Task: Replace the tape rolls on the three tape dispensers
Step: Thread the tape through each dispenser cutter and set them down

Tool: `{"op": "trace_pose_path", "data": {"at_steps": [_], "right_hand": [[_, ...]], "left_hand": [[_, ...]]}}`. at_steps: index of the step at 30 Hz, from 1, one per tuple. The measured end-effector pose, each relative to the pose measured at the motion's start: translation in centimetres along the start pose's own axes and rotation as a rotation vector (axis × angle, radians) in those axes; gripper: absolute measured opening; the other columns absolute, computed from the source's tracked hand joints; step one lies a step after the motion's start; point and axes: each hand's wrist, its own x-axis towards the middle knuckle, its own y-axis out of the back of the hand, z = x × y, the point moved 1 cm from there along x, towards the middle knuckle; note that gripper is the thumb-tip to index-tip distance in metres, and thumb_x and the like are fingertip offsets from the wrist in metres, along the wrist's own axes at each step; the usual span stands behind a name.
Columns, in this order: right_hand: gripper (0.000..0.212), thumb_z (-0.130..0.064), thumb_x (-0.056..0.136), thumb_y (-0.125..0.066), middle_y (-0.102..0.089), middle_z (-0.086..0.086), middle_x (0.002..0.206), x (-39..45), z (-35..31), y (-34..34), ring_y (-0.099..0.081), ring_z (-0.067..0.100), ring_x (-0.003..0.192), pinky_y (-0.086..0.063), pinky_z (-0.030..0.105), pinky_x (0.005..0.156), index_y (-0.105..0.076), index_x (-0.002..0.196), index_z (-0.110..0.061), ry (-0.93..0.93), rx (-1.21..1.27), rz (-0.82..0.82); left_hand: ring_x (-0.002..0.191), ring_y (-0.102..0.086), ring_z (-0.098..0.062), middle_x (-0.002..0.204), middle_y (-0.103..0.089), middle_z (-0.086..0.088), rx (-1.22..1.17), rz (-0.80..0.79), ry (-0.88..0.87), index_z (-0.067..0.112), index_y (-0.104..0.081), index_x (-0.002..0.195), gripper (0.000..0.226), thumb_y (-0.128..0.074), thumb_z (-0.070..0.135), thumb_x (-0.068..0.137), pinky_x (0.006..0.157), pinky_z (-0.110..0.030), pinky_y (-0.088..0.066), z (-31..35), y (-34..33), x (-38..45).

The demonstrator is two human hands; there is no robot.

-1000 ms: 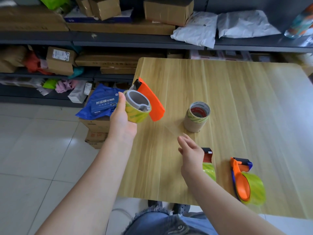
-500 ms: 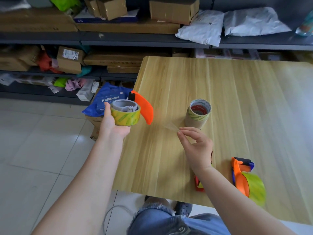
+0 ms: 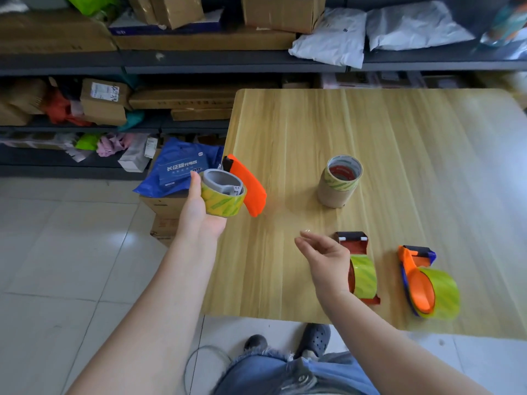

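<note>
My left hand (image 3: 196,215) holds an orange-handled tape dispenser (image 3: 245,183) with a yellow-green tape roll (image 3: 221,201) on its grey hub, just off the table's left edge. My right hand (image 3: 325,258) hovers over the wooden table (image 3: 399,143), fingers loosely curled with the thumb and fingertips close together; whether a small scrap is pinched there I cannot tell. Right beside that hand lies a red dispenser (image 3: 360,269) with a yellow-green roll. Further right lies an orange and blue dispenser (image 3: 425,283) with its own roll. A stack of cardboard tape cores (image 3: 339,181) stands upright mid-table.
Shelves (image 3: 199,61) packed with cardboard boxes and white mail bags run along the back. A blue bag (image 3: 176,169) rests on boxes on the floor left of the table. My jeans and grey shoes (image 3: 312,337) show at the bottom, over white floor tiles.
My right hand let go of the pulled-out tape end and dropped back toward the table's front, uncovering the red dispenser. My left hand kept its dispenser near the table's left edge, tilting it slightly.
</note>
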Motion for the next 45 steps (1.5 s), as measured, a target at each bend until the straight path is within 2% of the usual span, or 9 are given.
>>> {"op": "trace_pose_path", "data": {"at_steps": [5,11,14,17,20,29,33,41,45], "right_hand": [[0.011,-0.007,0.079,-0.071,-0.071,0.002,0.065,-3.2,1.9,-2.6,-0.065,0.004,0.061,-0.045,0.016,0.066,-0.068,0.071,-0.015,-0.177,-0.011,0.079],[0.011,-0.005,0.083,-0.065,-0.068,0.007,0.073,-6.5,5.2,-4.1,-0.066,0.018,0.074,-0.051,0.026,0.067,-0.065,0.073,-0.010,-0.368,0.060,0.193],[0.011,-0.006,0.084,-0.065,-0.065,0.008,0.075,-7.7,6.3,-4.1,-0.063,0.018,0.075,-0.053,0.026,0.067,-0.065,0.074,-0.008,-0.462,0.099,0.223],[0.007,-0.006,0.084,-0.066,-0.065,0.009,0.074,-8.6,7.3,-3.8,-0.063,0.016,0.071,-0.053,0.025,0.067,-0.065,0.077,-0.006,-0.523,0.087,0.222],[0.003,-0.007,0.083,-0.068,-0.066,0.008,0.072,-9.0,8.1,-3.3,-0.064,0.016,0.069,-0.053,0.027,0.069,-0.066,0.080,-0.006,-0.576,0.013,0.216],[0.011,-0.002,0.081,-0.061,-0.066,0.009,0.063,-9.2,10.3,-2.0,-0.063,0.018,0.056,-0.046,0.022,0.052,-0.058,0.073,-0.007,-0.742,-0.130,0.067],[0.009,-0.006,0.083,-0.061,-0.066,0.008,0.063,-9.2,11.0,-1.4,-0.064,0.019,0.057,-0.046,0.023,0.055,-0.055,0.075,-0.008,-0.800,-0.208,-0.030],[0.012,-0.013,0.082,-0.062,-0.063,0.003,0.062,-8.0,11.7,-0.8,-0.058,0.014,0.056,-0.044,0.025,0.056,-0.059,0.070,-0.012,-0.817,-0.492,-0.224],[0.005,-0.015,0.085,-0.060,-0.063,0.001,0.065,-7.2,11.8,-0.9,-0.058,0.011,0.058,-0.047,0.024,0.060,-0.062,0.081,-0.012,-0.829,-0.593,-0.284]], "left_hand": [[0.105,-0.064,-0.027,0.118,-0.065,-0.014,0.202,-0.033,-0.022,0.010,-0.056,0.122,0.046,-0.055,0.042,0.089,0.095,-0.044,-0.051,-0.1,1.3,0.3],[0.098,-0.065,-0.023,0.109,-0.067,-0.010,0.391,-0.169,-0.003,0.008,-0.058,0.120,0.036,-0.055,0.030,0.092,0.090,-0.039,-0.052,-0.7,2.5,-0.3],[0.095,-0.066,-0.021,0.103,-0.068,-0.007,0.452,-0.207,0.032,0.011,-0.060,0.116,0.031,-0.057,0.028,0.090,0.087,-0.037,-0.053,-1.4,3.0,-0.6],[0.088,-0.066,-0.019,0.094,-0.069,-0.004,0.467,-0.236,0.092,0.016,-0.063,0.100,0.013,-0.057,0.023,0.091,0.081,-0.034,-0.054,-2.5,3.4,-1.1],[0.086,-0.065,-0.020,0.094,-0.068,-0.006,0.476,-0.283,0.134,0.013,-0.061,0.101,0.012,-0.053,0.016,0.093,0.079,-0.033,-0.053,-3.5,3.8,-1.3],[0.085,-0.063,-0.021,0.095,-0.066,-0.008,0.547,-0.332,0.219,0.013,-0.061,0.099,0.014,-0.048,0.009,0.094,0.078,-0.033,-0.052,-6.5,6.3,-1.8],[0.083,-0.063,-0.020,0.093,-0.066,-0.007,0.568,-0.331,0.236,0.015,-0.061,0.097,0.015,-0.047,0.009,0.095,0.070,-0.031,-0.053,-8.1,7.0,-2.1],[0.089,-0.063,-0.020,0.098,-0.066,-0.006,0.635,-0.308,0.252,0.015,-0.058,0.105,0.015,-0.047,0.012,0.095,0.077,-0.032,-0.052,-9.6,8.0,-1.5],[0.093,-0.063,-0.019,0.100,-0.068,-0.004,0.664,-0.308,0.232,0.021,-0.060,0.102,0.015,-0.049,0.014,0.095,0.082,-0.033,-0.051,-10.0,8.4,-1.0]]}}
